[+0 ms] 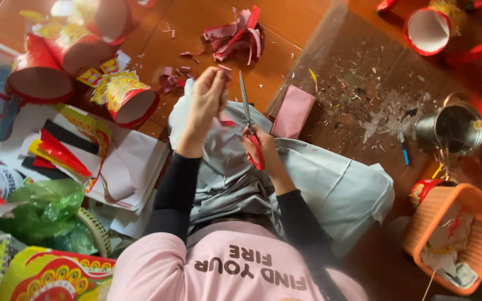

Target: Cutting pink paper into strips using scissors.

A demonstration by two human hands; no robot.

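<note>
Scissors [246,114] with red handles stand nearly upright in the right hand [260,150], whose fingers are closed through the loops, blades pointing away from the body over the grey cloth [330,184] on the lap. The left hand [207,100] is raised just beside the blades, fingertips pinched shut on a small scrap of pink paper [223,69]; the blades look nearly closed, though that is hard to tell. Judging by the floor, much cutting is already done: a heap of red and pink offcuts [235,36] lies toward the far edge of the wooden floor, with smaller snippets [174,75] between it and the hands. Several red paper cylinders [40,75] with gold trim lie finished or half-finished at the far left. Work seems left too: a folded pink sheet [292,111] lies uncut right of the scissors, and stacked white, red and black paper [79,150] waits at the left. An orange basket [478,200] sits at the near right.
</note>
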